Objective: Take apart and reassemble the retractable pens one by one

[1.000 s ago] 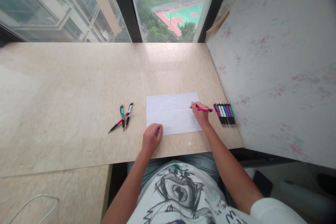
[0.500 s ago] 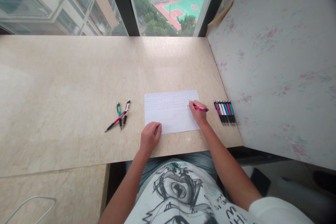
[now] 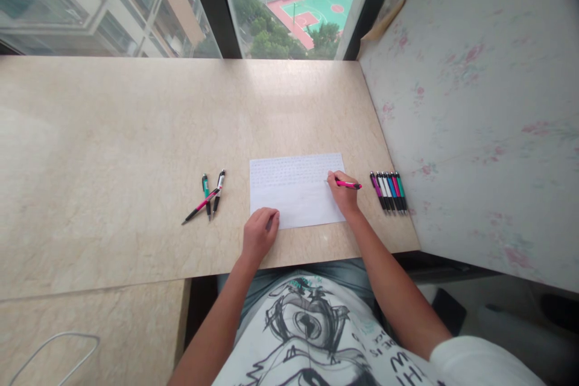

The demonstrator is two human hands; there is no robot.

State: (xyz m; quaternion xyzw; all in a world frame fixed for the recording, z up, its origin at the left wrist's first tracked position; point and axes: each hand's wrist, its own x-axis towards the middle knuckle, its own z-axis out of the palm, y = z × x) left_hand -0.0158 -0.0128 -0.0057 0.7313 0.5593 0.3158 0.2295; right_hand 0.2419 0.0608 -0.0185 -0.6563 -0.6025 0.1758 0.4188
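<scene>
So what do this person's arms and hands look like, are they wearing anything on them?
The left hand and right hand are bare: no gloves, and no rings or watch that I can see. The forearms are uncovered. A white sleeve shows high on the right arm; the left arm's sleeve is out of view.

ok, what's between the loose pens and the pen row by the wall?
Head view: the paper, left hand on its corner, right hand holding a pink pen.

Left of centre, three crossed pens [image 3: 208,196]; far right, a tidy row of pens [image 3: 389,192]; white cable [image 3: 58,335] lower left; window [image 3: 298,6] up top.
</scene>
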